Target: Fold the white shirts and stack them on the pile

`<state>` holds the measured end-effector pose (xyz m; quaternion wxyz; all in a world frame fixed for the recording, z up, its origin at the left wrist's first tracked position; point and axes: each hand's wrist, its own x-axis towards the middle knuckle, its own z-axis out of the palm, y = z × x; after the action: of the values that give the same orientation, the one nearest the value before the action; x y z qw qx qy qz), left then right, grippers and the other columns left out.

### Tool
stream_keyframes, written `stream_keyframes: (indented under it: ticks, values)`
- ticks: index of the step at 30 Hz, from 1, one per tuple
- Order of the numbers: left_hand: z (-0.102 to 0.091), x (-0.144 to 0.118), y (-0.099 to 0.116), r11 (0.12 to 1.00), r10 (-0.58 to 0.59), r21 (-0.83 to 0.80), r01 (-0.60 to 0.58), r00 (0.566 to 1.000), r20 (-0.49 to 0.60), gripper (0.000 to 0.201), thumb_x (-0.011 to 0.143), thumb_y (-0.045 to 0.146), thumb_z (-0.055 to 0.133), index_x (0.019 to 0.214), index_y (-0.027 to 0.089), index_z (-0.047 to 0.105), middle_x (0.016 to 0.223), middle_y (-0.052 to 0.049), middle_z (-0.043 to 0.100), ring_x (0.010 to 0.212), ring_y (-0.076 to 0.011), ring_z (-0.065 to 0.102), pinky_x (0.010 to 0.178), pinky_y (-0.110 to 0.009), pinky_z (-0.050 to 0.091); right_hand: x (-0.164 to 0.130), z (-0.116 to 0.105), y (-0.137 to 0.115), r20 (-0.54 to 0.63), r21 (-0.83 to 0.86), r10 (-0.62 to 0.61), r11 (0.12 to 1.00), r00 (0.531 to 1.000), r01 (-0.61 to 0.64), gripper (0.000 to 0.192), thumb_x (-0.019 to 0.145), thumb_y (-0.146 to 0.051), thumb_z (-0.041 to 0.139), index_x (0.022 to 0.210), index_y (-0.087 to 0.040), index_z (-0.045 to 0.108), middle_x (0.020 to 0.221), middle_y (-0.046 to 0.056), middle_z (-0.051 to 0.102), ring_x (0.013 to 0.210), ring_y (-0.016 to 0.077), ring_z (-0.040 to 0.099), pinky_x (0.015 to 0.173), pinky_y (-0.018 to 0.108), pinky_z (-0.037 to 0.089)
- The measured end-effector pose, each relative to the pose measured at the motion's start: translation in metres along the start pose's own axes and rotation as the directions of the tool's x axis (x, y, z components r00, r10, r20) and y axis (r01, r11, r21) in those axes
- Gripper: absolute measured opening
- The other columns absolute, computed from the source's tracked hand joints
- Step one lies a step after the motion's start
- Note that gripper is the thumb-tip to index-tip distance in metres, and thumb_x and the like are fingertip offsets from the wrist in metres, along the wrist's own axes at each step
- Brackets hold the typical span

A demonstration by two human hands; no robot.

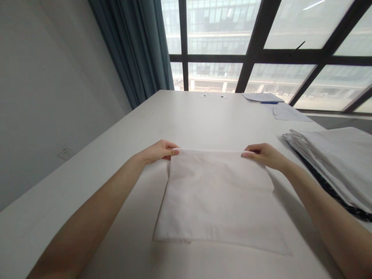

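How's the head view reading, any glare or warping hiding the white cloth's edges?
Head view: bright backlight from the tall black-framed window washes out the outside; the folded white cloth blends into the pale white table, edges faint; wide-angle warping bends the frame lines; left hand and right hand sharp.

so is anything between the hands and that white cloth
Nothing visible. The left hand and right hand each pinch a far corner of the white cloth directly. The pile of cloths lies apart, to the right.
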<state>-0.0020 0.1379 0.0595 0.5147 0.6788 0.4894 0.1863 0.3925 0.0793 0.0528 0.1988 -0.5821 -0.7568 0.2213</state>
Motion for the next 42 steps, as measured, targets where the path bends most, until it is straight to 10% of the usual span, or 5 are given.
stream_keyframes:
  ticks: [5,12,20,29,42]
  values:
    - [0.003,0.005,-0.008,0.998,0.057,0.044,-0.053,0.993,-0.107,0.054,0.061,0.059,0.073,0.088,0.012,0.074,0.075,-0.004,0.070,0.070,-0.0185,0.061,0.066,-0.028,0.047,-0.001,-0.006,0.009,0.037,0.081,0.015,0.997,0.999,-0.018,0.053,0.080,-0.068,0.055,0.079,-0.017,0.070,0.061,0.000,0.057,0.055,0.0132,0.046,0.050,0.026,0.031]
    - [0.027,0.011,-0.009,0.827,0.352,0.550,-0.116,0.870,-0.345,0.030,0.087,0.029,0.054,0.109,0.014,0.069,0.109,-0.010,0.070,0.101,-0.0215,0.064,0.092,-0.033,0.047,0.005,0.000,0.010,-0.026,-0.162,-0.038,0.986,0.999,0.033,0.033,0.086,-0.049,0.056,0.082,-0.020,0.072,0.072,0.002,0.069,0.064,0.0185,0.062,0.059,0.028,0.046]
    - [0.088,0.002,-0.011,0.441,0.488,0.842,-0.310,0.870,0.066,0.044,0.097,0.020,0.038,0.141,0.017,0.044,0.151,-0.012,0.040,0.141,-0.0213,0.033,0.115,-0.043,0.028,0.005,0.056,-0.035,-0.002,-0.205,-0.416,0.890,0.909,0.407,0.041,0.093,-0.019,0.043,0.130,-0.022,0.058,0.143,0.010,0.051,0.121,0.0222,0.057,0.101,0.039,0.047]
    - [0.086,-0.007,-0.021,0.357,0.423,0.869,-0.343,0.889,0.177,0.057,0.100,0.044,0.033,0.150,0.018,0.026,0.159,-0.014,0.020,0.148,-0.0250,0.014,0.116,-0.051,0.014,-0.016,0.087,-0.049,0.154,-0.424,-0.322,0.833,0.934,0.356,0.056,0.101,-0.048,0.028,0.152,-0.024,0.028,0.157,0.009,0.026,0.144,0.0267,0.023,0.114,0.054,0.025]
    - [0.073,0.011,-0.018,0.324,0.336,0.861,-0.393,0.898,0.283,0.064,0.101,0.049,0.025,0.153,0.015,0.015,0.160,-0.013,0.009,0.149,-0.0230,0.004,0.117,-0.049,0.005,-0.050,0.086,-0.058,0.250,-0.429,-0.398,0.771,0.883,0.470,0.060,0.099,-0.051,0.033,0.153,-0.027,0.023,0.159,0.009,0.017,0.146,0.0305,0.014,0.114,0.057,0.020]
